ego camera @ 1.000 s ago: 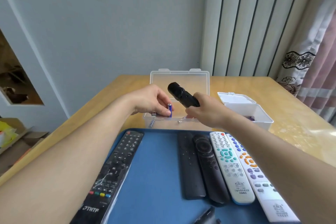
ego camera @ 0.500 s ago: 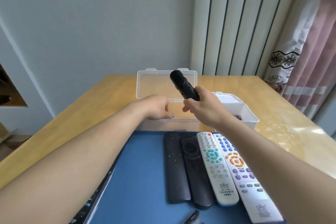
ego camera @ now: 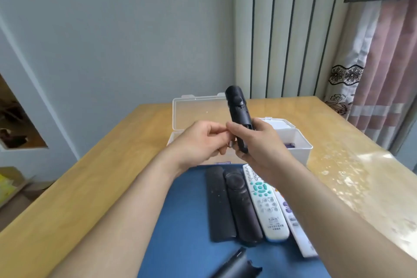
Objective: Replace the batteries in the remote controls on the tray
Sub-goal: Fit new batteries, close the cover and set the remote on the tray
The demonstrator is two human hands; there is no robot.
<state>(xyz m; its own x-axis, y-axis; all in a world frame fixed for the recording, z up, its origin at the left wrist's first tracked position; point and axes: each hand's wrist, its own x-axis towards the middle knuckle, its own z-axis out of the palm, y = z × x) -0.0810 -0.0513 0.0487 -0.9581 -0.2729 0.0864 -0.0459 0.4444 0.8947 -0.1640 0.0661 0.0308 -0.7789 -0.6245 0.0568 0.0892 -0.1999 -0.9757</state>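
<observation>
Your hands meet above the blue tray (ego camera: pixel 180 210), where the loose battery cover (ego camera: pixel 237 265) lies nearest you. Your left hand (ego camera: pixel 203 142) pinches a small battery (ego camera: pixel 230 144), mostly hidden, against the black remote (ego camera: pixel 239 110), which your right hand (ego camera: pixel 259 146) grips tilted upright. Polarity is unreadable from here; seat it backwards and the remote won't work. A slip would likely drop it into the clear box (ego camera: pixel 196 115) beyond.

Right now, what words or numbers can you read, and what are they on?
None can be read for sure.
White remote with teal buttons: a logo and small print near its lower end, too blurred.
White remote beside it: button marks, too small.
</observation>
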